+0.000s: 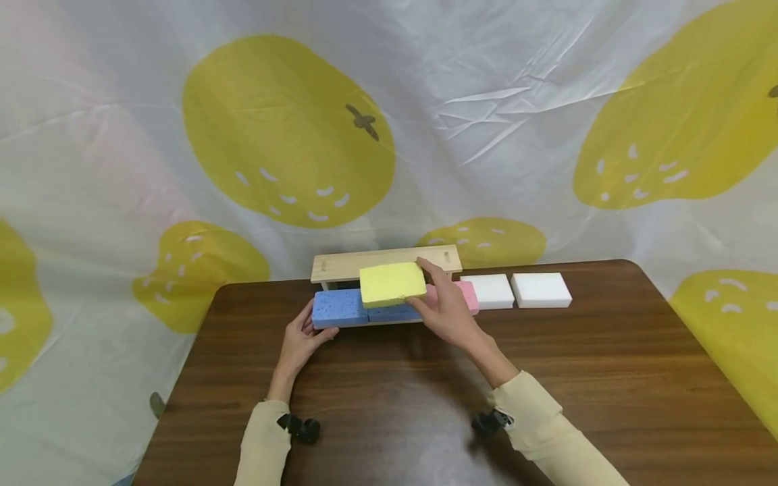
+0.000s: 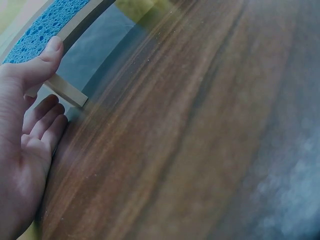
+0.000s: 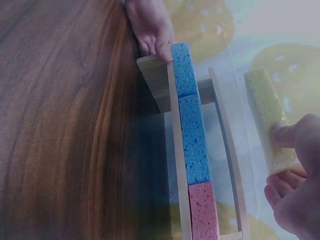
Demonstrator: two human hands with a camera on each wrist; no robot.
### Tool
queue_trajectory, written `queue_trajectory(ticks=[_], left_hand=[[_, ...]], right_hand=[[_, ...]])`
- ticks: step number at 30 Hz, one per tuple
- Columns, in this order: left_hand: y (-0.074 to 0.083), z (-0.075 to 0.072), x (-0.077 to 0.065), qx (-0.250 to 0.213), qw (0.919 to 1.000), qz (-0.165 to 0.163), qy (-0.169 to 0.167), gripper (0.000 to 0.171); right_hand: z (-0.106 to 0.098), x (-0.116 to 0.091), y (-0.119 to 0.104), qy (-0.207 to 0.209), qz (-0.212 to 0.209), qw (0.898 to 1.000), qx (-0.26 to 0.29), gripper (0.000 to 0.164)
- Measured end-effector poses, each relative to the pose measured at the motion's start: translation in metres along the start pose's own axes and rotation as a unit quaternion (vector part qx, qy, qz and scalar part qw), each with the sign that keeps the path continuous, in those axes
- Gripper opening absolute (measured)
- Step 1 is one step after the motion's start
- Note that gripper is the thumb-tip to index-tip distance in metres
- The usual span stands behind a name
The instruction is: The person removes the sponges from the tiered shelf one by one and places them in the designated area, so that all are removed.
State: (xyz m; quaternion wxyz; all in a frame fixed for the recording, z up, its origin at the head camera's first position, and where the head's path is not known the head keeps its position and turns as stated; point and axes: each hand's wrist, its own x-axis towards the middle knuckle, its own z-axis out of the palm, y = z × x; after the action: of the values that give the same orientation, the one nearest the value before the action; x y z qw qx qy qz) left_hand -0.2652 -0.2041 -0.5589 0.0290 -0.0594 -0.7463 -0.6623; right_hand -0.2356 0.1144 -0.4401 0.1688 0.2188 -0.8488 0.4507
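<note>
In the head view my right hand (image 1: 451, 312) pinches a yellow sponge (image 1: 392, 282) between thumb and fingers, held up over a two-tier wooden rack (image 1: 342, 267). On the rack's lower front shelf lie a blue sponge (image 1: 340, 307), a second blue sponge (image 1: 392, 314) and a pink sponge (image 1: 468, 297), end to end. Part of the pink one is hidden behind my right hand. My left hand (image 1: 299, 343) grips the rack's left end. The left wrist view has the thumb on the shelf edge beside the blue sponge (image 2: 42, 37), with the other fingers below.
Two white sponges (image 1: 488, 291) lie side by side on the brown wooden table (image 1: 389, 391), right of the rack. A pale curtain (image 1: 486, 135) with yellow fruit prints hangs behind the table's far edge.
</note>
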Motion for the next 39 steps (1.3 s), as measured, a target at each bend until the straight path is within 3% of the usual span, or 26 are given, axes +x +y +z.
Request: queue_trajectory(ticks=[4,8,11,18,29,39], left_hand=[[0.001,0.000,0.000,-0.004,1.0000,-0.002,0.002,0.087],[0.014,0.001,-0.003,-0.009,0.9999,-0.010,-0.009,0.088],[0.015,0.001,-0.003,-0.002,0.9999,-0.011,-0.010,0.088],[0.000,0.003,0.003,0.010,0.9999,-0.002,-0.002,0.087],[-0.003,0.004,0.006,0.013,0.9999,0.000,-0.002,0.087],[-0.002,0.002,0.008,0.014,0.9999,0.001,0.001,0.088]], right_hand=[[-0.005,-0.007,0.002,-0.005,0.013,1.000,0.001,0.075],[-0.010,-0.014,0.005,-0.004,0.034,0.999,0.025,0.074],[-0.014,-0.018,0.006,0.001,0.037,0.999,0.033,0.073],[-0.026,-0.031,0.012,0.009,0.043,0.999,0.027,0.074],[-0.037,-0.057,0.029,0.045,-0.001,0.999,-0.005,0.074],[-0.047,-0.070,0.033,0.052,0.013,0.999,-0.006,0.074]])
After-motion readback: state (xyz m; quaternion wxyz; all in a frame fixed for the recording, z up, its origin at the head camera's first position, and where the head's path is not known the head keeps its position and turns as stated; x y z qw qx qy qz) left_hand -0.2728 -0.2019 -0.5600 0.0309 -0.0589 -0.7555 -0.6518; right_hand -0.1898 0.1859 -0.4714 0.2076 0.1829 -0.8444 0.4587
